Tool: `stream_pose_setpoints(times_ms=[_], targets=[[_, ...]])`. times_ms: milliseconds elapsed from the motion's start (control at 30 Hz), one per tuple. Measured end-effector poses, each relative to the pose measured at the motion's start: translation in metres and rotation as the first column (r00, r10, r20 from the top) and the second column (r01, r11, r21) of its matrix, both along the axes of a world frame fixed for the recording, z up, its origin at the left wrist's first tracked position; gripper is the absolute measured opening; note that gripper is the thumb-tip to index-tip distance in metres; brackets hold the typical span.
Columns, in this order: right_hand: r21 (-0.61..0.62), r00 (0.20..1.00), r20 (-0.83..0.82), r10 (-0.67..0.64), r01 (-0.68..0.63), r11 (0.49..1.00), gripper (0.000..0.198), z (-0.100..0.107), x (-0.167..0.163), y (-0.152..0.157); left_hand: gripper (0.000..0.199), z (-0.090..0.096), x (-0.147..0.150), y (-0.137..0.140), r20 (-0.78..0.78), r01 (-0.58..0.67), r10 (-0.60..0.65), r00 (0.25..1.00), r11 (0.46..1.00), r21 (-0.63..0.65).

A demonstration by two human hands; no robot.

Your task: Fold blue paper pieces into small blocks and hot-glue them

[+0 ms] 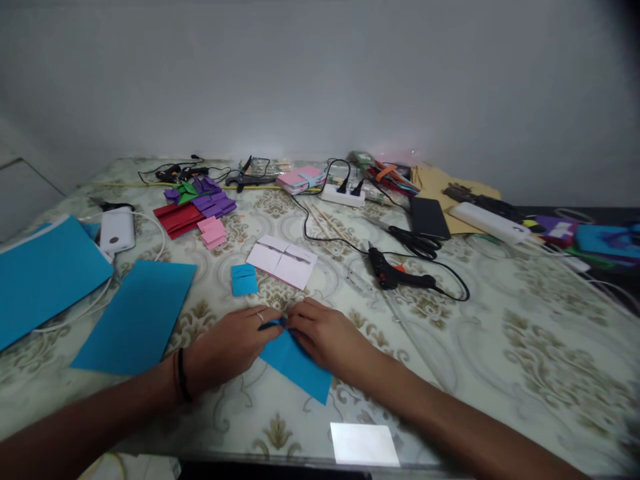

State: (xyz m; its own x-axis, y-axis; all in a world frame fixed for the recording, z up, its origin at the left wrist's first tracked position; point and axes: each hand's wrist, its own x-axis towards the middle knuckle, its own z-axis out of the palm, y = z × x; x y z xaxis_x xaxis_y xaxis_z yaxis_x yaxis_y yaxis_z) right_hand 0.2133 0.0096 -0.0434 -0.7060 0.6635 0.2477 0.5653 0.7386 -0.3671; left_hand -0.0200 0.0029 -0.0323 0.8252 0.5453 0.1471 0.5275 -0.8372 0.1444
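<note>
Both hands meet over a piece of blue paper [297, 365] near the table's front. My left hand [240, 340], wearing a ring, pinches its far edge, and my right hand [320, 330] grips the same edge right beside it. A fold seems to rise under the fingertips, though the fingers partly hide it. Just beyond the hands lie a small folded blue paper square [245, 280] and a white folded card [283, 261] with a dark line across it. To the left rests a larger blue sheet [137, 317].
A black glue gun [395, 270] and scissors [413, 240] lie to the right, with a cord looping around them. A white power strip [343, 195] is at the back. Folded coloured papers [213, 202] and a white power bank [117, 230] sit to the left.
</note>
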Motion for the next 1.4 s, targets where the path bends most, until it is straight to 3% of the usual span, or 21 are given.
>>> stream_pose_setpoints(times_ms=[200,500,667,967,1200,1400], targets=[[0.040,0.997,0.044,-0.064,0.063,0.997,0.029,0.005,0.010,-0.037,0.038,-0.003,-0.010,-0.012,-0.021,-0.004,0.005,1.000,0.999,0.055],[0.079,0.986,0.009,-0.169,0.168,0.983,0.038,-0.017,0.032,-0.078,0.043,-0.008,-0.006,-0.013,0.053,0.081,-0.080,0.995,0.997,-0.006],[0.087,0.982,0.005,-0.188,0.187,0.979,0.041,-0.018,0.037,-0.081,0.054,-0.009,-0.003,-0.012,0.003,0.096,-0.096,0.995,0.995,0.003],[0.090,0.993,0.018,-0.113,0.111,0.990,0.030,-0.007,0.034,-0.063,0.064,-0.012,-0.004,-0.011,0.005,0.085,-0.085,0.996,0.996,-0.025],[0.098,0.994,0.093,-0.057,0.048,0.994,0.046,-0.013,0.036,-0.054,0.057,-0.009,-0.004,-0.010,-0.012,0.087,-0.088,0.996,0.996,-0.032],[0.135,0.983,0.156,-0.099,0.078,0.988,0.045,-0.013,0.057,-0.068,0.053,-0.006,-0.002,-0.016,-0.056,0.084,-0.085,0.995,0.996,-0.026]])
